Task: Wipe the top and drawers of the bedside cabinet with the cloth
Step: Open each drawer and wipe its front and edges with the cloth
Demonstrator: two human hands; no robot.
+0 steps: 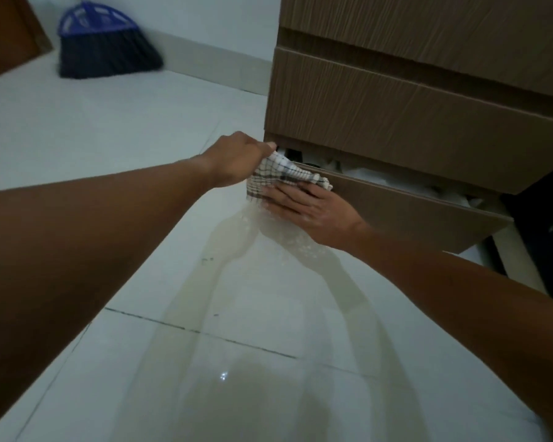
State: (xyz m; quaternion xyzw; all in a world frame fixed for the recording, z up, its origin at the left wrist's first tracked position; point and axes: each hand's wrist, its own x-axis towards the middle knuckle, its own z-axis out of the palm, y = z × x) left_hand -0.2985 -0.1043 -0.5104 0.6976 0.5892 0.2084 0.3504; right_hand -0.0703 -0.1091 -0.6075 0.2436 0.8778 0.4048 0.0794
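Both hands on checked cloth (281, 178) at open bottom drawer (406, 212): left hand (237, 162) fingers clenched gripping it, right hand (313, 212) fingers flat, pressing it.

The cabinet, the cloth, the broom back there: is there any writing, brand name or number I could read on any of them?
None can be read.
Bedside cabinet: only wood grain, no label.
Cloth: a checked pattern, no lettering.
Broom: blurred blue head, no mark legible.
Open bottom drawer: contents too dark and blurred to tell.

Glossy white tiles (77, 129), blurry broom (104, 43).
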